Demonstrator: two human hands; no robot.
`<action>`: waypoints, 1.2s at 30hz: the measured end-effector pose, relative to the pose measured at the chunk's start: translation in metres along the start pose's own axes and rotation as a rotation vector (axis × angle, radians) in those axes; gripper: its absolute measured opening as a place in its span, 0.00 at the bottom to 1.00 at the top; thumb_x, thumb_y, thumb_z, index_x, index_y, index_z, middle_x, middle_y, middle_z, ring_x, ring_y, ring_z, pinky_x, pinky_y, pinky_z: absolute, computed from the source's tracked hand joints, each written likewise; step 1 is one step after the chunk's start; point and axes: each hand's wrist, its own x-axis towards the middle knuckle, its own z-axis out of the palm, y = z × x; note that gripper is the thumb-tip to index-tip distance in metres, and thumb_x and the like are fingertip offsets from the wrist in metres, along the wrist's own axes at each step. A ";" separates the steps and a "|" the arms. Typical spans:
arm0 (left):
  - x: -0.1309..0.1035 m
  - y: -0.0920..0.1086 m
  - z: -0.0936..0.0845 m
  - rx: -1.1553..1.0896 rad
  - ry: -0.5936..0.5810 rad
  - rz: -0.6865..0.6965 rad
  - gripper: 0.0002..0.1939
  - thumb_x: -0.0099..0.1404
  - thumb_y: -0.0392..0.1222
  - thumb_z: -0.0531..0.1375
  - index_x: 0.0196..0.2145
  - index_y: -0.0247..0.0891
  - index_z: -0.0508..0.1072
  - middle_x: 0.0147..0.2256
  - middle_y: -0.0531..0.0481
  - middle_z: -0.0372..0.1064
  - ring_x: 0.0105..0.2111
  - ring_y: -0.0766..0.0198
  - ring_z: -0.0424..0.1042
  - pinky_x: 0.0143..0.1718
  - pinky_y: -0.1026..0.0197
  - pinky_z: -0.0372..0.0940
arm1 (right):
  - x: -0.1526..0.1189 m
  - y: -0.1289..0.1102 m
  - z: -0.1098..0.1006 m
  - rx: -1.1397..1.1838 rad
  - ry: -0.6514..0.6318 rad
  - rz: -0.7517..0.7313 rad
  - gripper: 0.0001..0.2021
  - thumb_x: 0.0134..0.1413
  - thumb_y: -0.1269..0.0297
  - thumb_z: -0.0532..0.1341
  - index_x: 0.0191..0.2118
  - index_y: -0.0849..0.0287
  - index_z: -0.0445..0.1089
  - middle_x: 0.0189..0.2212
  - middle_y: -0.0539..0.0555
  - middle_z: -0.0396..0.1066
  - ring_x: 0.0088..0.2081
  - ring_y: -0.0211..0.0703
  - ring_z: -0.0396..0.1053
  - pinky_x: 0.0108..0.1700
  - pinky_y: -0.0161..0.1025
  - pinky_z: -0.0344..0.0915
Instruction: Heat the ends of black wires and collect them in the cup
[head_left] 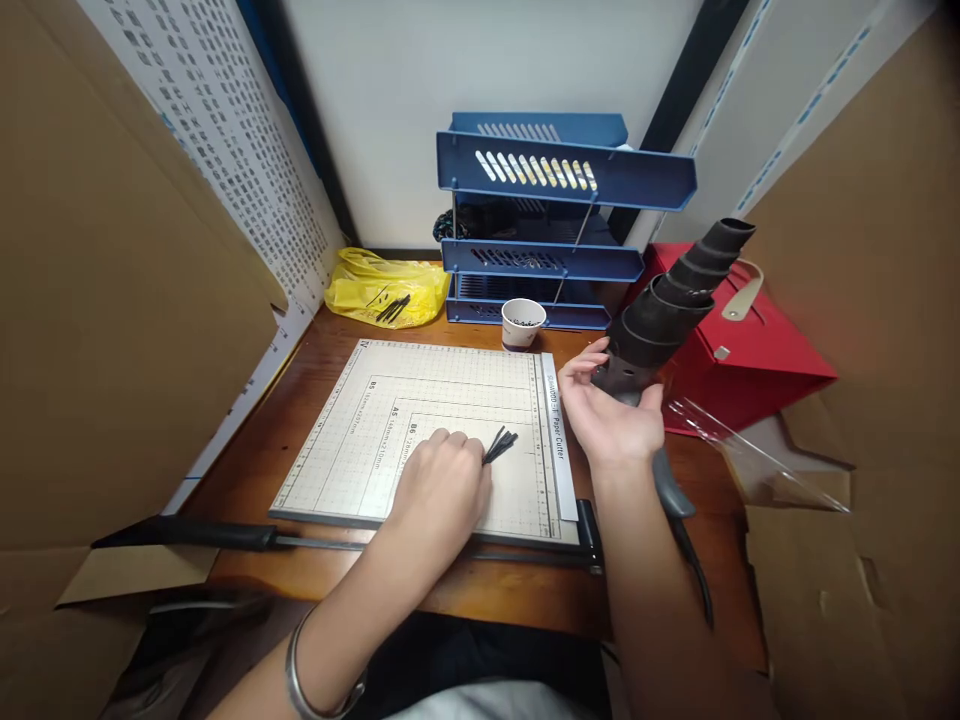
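Note:
My left hand (442, 480) is a closed fist resting over the gridded board of a paper cutter (480, 385). Out of its thumb side sticks a small bundle of thin black strips (500, 445). Palm up, my right hand (616, 410) curls round the base of a black blower-like tool (660, 310) with a stepped, tapering nozzle tilted up to the right. Its grey handle (671, 487) and black cord hang down beside my right forearm. A paper cup (523, 335) with small dark bits inside stands just behind the board.
The cutter's long black arm (217, 535) lies along the board's near edge, its grip to the left. Behind are a yellow plastic bag (349, 280) with black strips on it and a blue tiered tray (540, 260). A red box (780, 350) stands right, between cardboard walls.

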 end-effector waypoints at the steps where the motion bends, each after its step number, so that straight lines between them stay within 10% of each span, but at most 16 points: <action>1: 0.000 0.001 -0.002 0.014 -0.023 0.018 0.09 0.68 0.33 0.57 0.33 0.35 0.76 0.33 0.39 0.74 0.39 0.46 0.73 0.39 0.49 0.68 | -0.006 0.001 -0.001 -0.051 -0.002 0.011 0.36 0.59 0.29 0.44 0.47 0.62 0.63 0.32 0.55 0.69 0.30 0.40 0.67 0.29 0.38 0.70; 7: 0.004 0.000 -0.008 0.044 -0.098 0.079 0.09 0.67 0.28 0.56 0.37 0.32 0.76 0.38 0.38 0.74 0.42 0.46 0.71 0.42 0.49 0.68 | -0.060 0.008 -0.014 -0.900 -0.028 0.151 0.25 0.58 0.38 0.58 0.39 0.61 0.67 0.15 0.40 0.46 0.19 0.34 0.48 0.24 0.33 0.54; 12: 0.001 -0.001 -0.009 -0.002 -0.076 0.012 0.09 0.70 0.33 0.55 0.37 0.32 0.76 0.37 0.40 0.75 0.41 0.49 0.73 0.40 0.52 0.66 | -0.086 0.004 -0.039 -1.905 -0.041 -0.265 0.18 0.54 0.46 0.66 0.32 0.58 0.72 0.17 0.43 0.51 0.20 0.33 0.50 0.23 0.35 0.45; 18: -0.007 0.007 -0.004 -0.078 -0.021 -0.161 0.09 0.71 0.43 0.59 0.37 0.37 0.77 0.32 0.44 0.77 0.34 0.50 0.76 0.33 0.54 0.62 | -0.084 0.007 -0.045 -2.444 -0.150 -0.349 0.09 0.60 0.57 0.62 0.32 0.54 0.77 0.25 0.47 0.70 0.27 0.37 0.63 0.31 0.38 0.53; 36: -0.023 -0.016 0.022 -0.324 0.174 -0.017 0.07 0.71 0.43 0.58 0.34 0.41 0.73 0.32 0.51 0.70 0.36 0.57 0.65 0.40 0.52 0.55 | -0.079 0.035 -0.057 -2.636 -0.194 -0.467 0.05 0.58 0.62 0.64 0.37 0.56 0.76 0.30 0.48 0.74 0.32 0.43 0.69 0.35 0.41 0.53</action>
